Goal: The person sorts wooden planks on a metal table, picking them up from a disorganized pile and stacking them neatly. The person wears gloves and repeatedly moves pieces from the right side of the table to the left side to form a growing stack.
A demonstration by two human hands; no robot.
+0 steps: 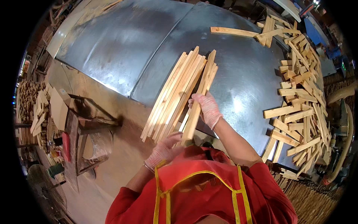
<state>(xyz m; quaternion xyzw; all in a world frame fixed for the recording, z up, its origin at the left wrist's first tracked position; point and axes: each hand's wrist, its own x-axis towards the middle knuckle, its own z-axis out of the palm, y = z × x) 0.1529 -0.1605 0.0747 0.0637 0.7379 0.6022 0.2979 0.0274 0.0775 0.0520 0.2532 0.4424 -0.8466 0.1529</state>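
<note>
Both my hands wear pale pink-white work gloves. My right hand (207,108) is closed round a wooden strip (199,99), thumb across its top face. At least one more strip lies against that one on its right side. Near the close end of the same strip is my left hand (166,150), its fingers bent toward the wood; whether they grip it I cannot make out. Just left of the held strip, a bundle of wooden strips (173,93) lies side by side on the metal table (238,67), their close ends jutting past its front edge.
A large jumbled pile of wooden strips (298,112) covers the table's right side. One long strip (233,31) points out from it at the far side. On the left stand a wooden stand (76,138), a fan (41,186) and more stacked wood (28,97).
</note>
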